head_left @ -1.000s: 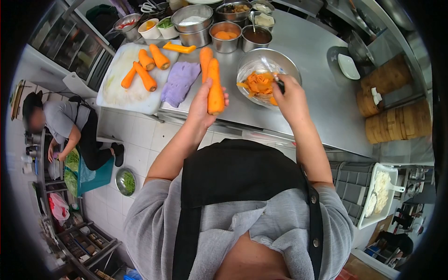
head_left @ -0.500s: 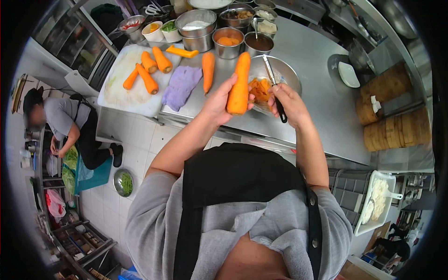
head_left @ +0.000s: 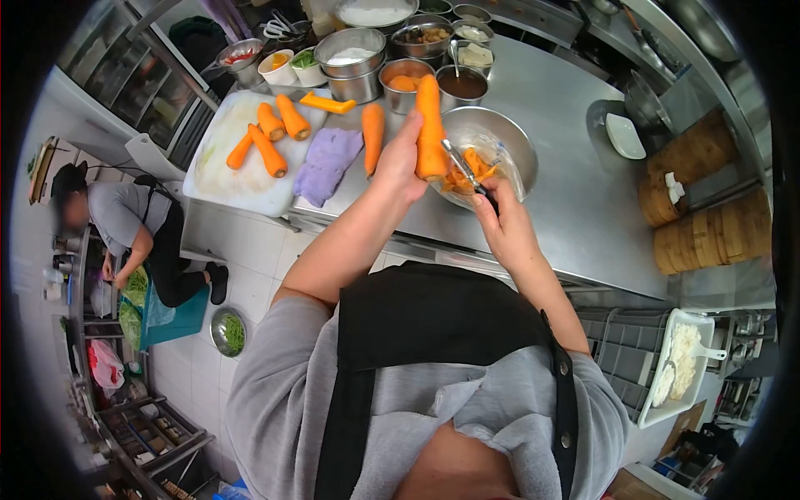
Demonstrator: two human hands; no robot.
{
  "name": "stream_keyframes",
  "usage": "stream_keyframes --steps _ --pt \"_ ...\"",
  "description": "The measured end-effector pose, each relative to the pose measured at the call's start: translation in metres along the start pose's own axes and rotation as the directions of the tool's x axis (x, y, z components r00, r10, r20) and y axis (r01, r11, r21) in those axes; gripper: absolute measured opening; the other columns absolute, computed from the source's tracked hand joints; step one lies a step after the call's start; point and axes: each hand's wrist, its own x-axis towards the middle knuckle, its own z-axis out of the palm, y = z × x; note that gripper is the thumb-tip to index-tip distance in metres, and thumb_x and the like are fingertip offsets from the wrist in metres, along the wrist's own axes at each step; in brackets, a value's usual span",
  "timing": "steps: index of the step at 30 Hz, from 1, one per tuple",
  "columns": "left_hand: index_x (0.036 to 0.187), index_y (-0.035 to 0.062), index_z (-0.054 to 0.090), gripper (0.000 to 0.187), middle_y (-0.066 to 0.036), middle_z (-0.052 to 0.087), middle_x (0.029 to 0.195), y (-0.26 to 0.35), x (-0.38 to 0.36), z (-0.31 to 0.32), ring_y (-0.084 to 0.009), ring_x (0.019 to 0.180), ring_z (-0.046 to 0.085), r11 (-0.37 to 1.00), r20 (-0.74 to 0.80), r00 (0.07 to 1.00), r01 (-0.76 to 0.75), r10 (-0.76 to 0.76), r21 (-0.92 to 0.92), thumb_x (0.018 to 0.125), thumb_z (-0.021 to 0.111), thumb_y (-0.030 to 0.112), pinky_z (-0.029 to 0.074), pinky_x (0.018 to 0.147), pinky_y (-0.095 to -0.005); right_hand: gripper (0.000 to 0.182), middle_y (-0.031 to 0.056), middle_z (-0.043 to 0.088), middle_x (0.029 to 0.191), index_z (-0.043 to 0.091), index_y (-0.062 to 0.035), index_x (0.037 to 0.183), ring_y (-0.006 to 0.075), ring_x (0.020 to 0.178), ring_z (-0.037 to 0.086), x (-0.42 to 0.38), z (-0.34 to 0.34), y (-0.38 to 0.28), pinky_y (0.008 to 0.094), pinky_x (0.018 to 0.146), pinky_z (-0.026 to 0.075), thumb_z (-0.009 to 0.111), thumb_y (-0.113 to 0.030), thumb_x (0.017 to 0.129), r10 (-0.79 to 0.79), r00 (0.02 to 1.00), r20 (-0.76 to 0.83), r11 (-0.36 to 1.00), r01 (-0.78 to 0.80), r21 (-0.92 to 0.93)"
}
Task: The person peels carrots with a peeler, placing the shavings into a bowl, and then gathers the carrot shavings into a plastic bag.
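My left hand (head_left: 398, 164) is closed around a large carrot (head_left: 430, 129), held upright with its thick end low. In my right hand (head_left: 506, 221) is a peeler (head_left: 463, 164) with a black handle, its metal head close beside the carrot's lower end. Below both hands stands a steel bowl (head_left: 515, 137) lined with clear plastic, holding orange peelings (head_left: 477, 162). Left of my left hand, another carrot (head_left: 372, 137) lies on the steel table, beside a folded purple cloth (head_left: 327, 167). Several carrots (head_left: 268, 152) rest on a white cutting board (head_left: 215, 179).
Steel containers (head_left: 354, 83) of ingredients line the table's back, with a yellow-handled tool or strip (head_left: 327, 103) near the board. Bamboo steamers (head_left: 712, 233) and a white dish (head_left: 625, 136) are at right. A person (head_left: 137, 225) sits at left, a bowl of greens (head_left: 227, 332) nearby on the floor.
The peeler has swung from pointing up and away to lying against the carrot's lower end. The carrot has risen slightly, and my right hand has lowered a little.
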Motion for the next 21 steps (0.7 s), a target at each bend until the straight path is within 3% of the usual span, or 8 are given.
stream_keyframes --steps 2,5,8,14,17,21 --pt "0.12 0.0124 0.049 0.034 -0.008 0.058 0.097 -0.005 0.011 -0.002 -0.02 0.086 0.057 0.991 0.016 0.991 -0.131 0.131 0.02 0.097 0.048 0.038 0.05 0.071 -0.0387 0.03 0.0188 0.064 0.09 0.053 -0.0024 0.108 0.0357 0.082 0.063 -0.001 -0.003 0.0 0.0401 0.071 0.049 0.055 -0.028 0.093 0.02 1.0 0.018 0.999 -0.019 -0.038" --pt "0.118 0.012 0.05 0.035 -0.007 0.057 0.096 -0.004 0.013 -0.002 -0.019 0.085 0.057 0.991 0.058 0.99 -0.131 0.129 0.029 0.095 0.051 0.038 0.05 0.071 -0.0404 0.026 0.014 0.063 0.085 0.054 -0.0001 0.11 0.0226 0.077 0.06 -0.001 -0.006 -0.003 0.0309 0.071 0.047 0.053 -0.021 0.095 0.057 0.998 0.033 0.997 -0.056 -0.052" --pt "0.115 0.0115 0.051 0.036 -0.007 0.058 0.095 0.001 0.004 0.007 -0.019 0.083 0.057 0.999 -0.014 0.999 -0.038 0.038 0.034 0.094 0.051 0.041 0.05 0.07 -0.0412 0.028 0.0175 0.064 0.094 0.058 -0.0048 0.109 0.0345 0.085 0.063 -0.001 -0.005 0.001 0.0389 0.073 0.049 0.054 -0.028 0.093 0.018 0.999 -0.038 0.999 -0.019 -0.041" --pt "0.11 0.0105 0.053 0.037 -0.008 0.059 0.09 0.0 0.007 0.001 -0.0202 0.079 0.058 1.0 0.003 1.0 0.018 -0.018 -0.005 0.094 0.05 0.044 0.05 0.069 -0.0424 0.028 0.0183 0.064 0.095 0.058 -0.004 0.109 0.0334 0.085 0.062 -0.002 -0.003 0.002 0.0369 0.074 0.049 0.054 -0.027 0.094 0.076 0.997 0.001 0.995 -0.076 0.063" --pt "0.116 0.0111 0.052 0.04 -0.008 0.057 0.093 -0.004 0.014 -0.006 -0.0193 0.079 0.057 0.999 0.006 1.0 -0.02 0.02 0.039 0.094 0.05 0.044 0.051 0.069 -0.0431 0.028 0.0173 0.064 0.095 0.059 -0.004 0.109 0.0331 0.086 0.062 -0.002 -0.003 -0.004 0.0367 0.075 0.048 0.055 -0.027 0.093 0.027 0.999 0.047 0.995 -0.031 0.094" --pt "0.13 0.014 0.044 0.047 -0.005 0.055 0.1 0.006 -0.003 0.008 -0.0183 0.081 0.057 0.992 0.046 0.997 -0.058 0.053 0.112 0.095 0.048 0.044 0.052 0.069 -0.0416 0.029 0.0157 0.065 0.097 0.06 -0.0049 0.11 0.033 0.088 0.062 -0.002 -0.003 -0.006 0.0375 0.075 0.049 0.056 -0.027 0.092 -0.092 0.995 0.033 0.993 0.094 -0.077"
